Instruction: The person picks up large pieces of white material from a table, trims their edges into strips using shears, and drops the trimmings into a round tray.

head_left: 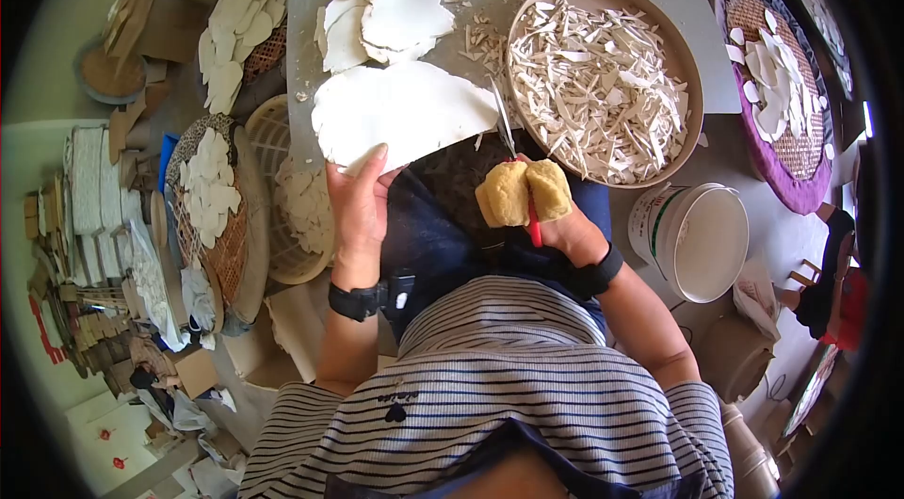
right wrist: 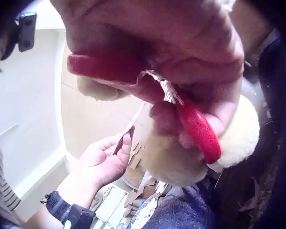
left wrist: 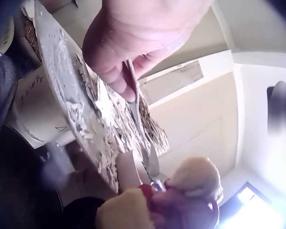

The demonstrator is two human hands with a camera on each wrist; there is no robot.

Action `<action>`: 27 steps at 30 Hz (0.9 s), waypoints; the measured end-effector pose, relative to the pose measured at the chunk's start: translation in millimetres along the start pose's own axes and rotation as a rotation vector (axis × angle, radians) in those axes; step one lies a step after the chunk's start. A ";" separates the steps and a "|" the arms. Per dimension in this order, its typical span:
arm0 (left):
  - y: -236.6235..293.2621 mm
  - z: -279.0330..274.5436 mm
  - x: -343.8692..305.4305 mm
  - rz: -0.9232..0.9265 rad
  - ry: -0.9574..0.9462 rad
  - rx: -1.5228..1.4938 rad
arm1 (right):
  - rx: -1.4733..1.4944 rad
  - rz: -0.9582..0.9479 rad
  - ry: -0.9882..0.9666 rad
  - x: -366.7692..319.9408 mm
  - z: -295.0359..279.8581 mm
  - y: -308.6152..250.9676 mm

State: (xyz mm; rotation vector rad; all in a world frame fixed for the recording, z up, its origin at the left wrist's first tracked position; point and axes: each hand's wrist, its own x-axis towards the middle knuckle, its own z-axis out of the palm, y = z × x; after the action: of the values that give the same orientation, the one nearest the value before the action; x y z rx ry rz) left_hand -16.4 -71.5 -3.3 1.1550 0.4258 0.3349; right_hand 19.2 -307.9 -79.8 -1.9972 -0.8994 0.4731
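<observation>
at upper left-centre, a white sheet [head_left: 400, 113] is pinched by the left hand [head_left: 360, 207], seemingly for steadiness beside scissors [head_left: 508, 139] gripped by the right hand [head_left: 576, 233].

You have one bright head view, bowed and black-cornered, the white sheet [head_left: 405, 113] nearly blown out; one soft left wrist view, glare [left wrist: 252, 205] at lower right; one right wrist view, your right hand [right wrist: 167, 38] shadowed against a washed-out wall [right wrist: 33, 95].
</observation>
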 end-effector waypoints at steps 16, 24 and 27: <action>-20.9 46.5 24.4 -0.113 0.026 -0.149 | 0.959 0.200 0.224 1.8 -0.9 -51.6; -25.8 75.6 24.8 -0.153 -0.126 0.015 | 0.601 0.083 0.236 -14.3 -9.4 -21.1; -30.0 85.1 24.9 -0.164 -0.171 0.021 | 1.729 0.090 0.275 -21.5 9.0 -7.4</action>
State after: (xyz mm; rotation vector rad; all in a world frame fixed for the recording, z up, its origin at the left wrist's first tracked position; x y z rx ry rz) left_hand 48.0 -139.4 -6.0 1.1510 0.3722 0.0879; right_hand -3.8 -316.2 -78.8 -0.4525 -0.0062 0.6481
